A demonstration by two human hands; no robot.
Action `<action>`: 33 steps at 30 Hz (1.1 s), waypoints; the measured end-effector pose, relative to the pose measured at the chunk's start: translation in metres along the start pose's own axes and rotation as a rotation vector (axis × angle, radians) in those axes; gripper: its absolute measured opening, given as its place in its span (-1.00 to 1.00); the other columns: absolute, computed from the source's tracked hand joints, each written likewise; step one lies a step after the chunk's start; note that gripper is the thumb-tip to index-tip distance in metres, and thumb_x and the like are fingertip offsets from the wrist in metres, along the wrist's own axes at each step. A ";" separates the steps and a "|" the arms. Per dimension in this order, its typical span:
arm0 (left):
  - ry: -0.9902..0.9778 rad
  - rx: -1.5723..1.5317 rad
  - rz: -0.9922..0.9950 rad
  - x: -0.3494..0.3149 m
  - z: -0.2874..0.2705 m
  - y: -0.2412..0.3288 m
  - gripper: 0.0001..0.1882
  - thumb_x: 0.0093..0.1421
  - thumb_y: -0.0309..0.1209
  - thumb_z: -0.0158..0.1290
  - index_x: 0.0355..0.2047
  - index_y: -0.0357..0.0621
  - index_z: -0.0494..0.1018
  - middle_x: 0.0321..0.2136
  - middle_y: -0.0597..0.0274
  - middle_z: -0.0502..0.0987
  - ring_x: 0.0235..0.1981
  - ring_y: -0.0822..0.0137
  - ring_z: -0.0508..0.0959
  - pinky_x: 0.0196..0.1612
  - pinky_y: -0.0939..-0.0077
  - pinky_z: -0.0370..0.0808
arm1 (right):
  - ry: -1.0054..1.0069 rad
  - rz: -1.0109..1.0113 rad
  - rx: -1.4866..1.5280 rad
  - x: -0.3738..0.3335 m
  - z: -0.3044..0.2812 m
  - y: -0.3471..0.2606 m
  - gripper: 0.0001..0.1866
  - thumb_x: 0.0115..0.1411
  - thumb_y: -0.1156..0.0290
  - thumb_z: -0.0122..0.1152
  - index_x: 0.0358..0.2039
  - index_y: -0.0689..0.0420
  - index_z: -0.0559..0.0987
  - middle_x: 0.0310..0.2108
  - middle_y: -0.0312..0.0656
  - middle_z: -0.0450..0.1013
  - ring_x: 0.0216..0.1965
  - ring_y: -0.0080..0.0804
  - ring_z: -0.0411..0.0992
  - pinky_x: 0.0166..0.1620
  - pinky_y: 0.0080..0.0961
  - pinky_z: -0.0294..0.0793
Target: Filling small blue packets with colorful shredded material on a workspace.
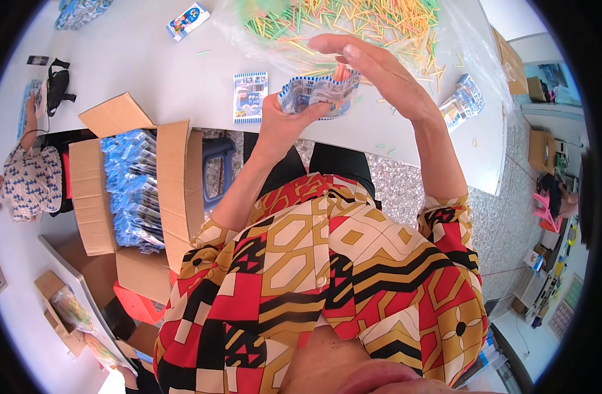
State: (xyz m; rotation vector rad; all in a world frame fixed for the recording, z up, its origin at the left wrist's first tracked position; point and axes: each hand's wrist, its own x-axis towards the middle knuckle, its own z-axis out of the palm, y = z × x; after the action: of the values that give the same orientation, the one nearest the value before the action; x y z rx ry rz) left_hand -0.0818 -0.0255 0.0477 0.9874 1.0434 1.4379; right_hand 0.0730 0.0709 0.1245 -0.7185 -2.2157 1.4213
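Observation:
My left hand [284,128] grips a small blue-and-white plastic packet [307,92] by its side, fingers behind and thumb in front. Something pinkish shows at the packet's upper edge; I cannot make out whether it is sticks. Just above and to the right of the packet is my right hand [386,75], its fingers stretched out flat toward the left and nothing visible in them. Beyond both hands a heap of thin yellow, green and pink sticks [379,20] lies on a clear plastic sheet [462,39].
Flat packets [250,98] [188,21] and a crumpled packet [463,102] lie on the white table [156,72]. An open cardboard box [173,177] full of blue packets stands at left, beside a blue stool [217,167]. Another person [35,171] sits far left.

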 end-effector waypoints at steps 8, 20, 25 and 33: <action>-0.028 -0.018 -0.028 0.010 0.017 -0.007 -0.74 0.00 -0.49 0.19 -0.27 -0.29 0.50 -0.39 0.31 0.56 -0.39 0.57 0.49 -0.28 0.66 0.43 | 0.138 -0.015 0.322 -0.036 -0.012 0.040 -0.74 0.20 0.40 0.00 -0.13 0.22 0.47 -0.19 -0.25 0.46 -0.14 -0.55 0.38 -0.03 -0.57 0.33; -0.001 -0.078 -0.272 0.020 0.069 -0.039 -0.82 0.04 -0.53 0.11 -0.32 -0.26 0.42 -0.44 0.11 0.53 -0.46 0.36 0.53 -0.30 0.48 0.46 | 0.593 0.051 -0.079 -0.130 -0.063 0.094 -0.80 0.19 0.40 0.03 -0.27 0.23 0.54 -0.46 -0.28 0.47 -0.47 -0.66 0.30 -0.38 -0.67 0.32; 0.023 -0.085 -0.319 0.021 0.077 -0.037 -0.79 0.08 -0.48 0.08 -0.26 -0.27 0.42 -0.42 0.11 0.54 -0.44 0.35 0.54 -0.30 0.50 0.46 | 0.783 0.193 -0.189 -0.184 -0.090 0.142 -0.74 0.22 0.37 -0.02 -0.23 0.30 0.51 -0.47 -0.35 0.46 -0.44 -0.69 0.32 -0.33 -0.71 0.34; 0.028 -0.137 -0.331 0.020 0.084 -0.039 -0.78 0.15 -0.44 0.01 -0.23 -0.31 0.41 -0.39 0.09 0.54 -0.36 0.29 0.56 -0.25 0.44 0.49 | 1.100 0.328 0.186 -0.208 -0.121 0.201 -0.76 0.20 0.33 0.01 -0.34 0.26 0.53 -0.54 -0.40 0.42 -0.49 -0.72 0.28 -0.40 -0.68 0.33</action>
State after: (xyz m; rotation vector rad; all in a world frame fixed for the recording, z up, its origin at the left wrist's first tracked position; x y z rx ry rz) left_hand 0.0067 0.0040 0.0347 0.6629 1.0578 1.2336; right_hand 0.3475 0.0972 -0.0243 -1.3987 -1.1300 0.9411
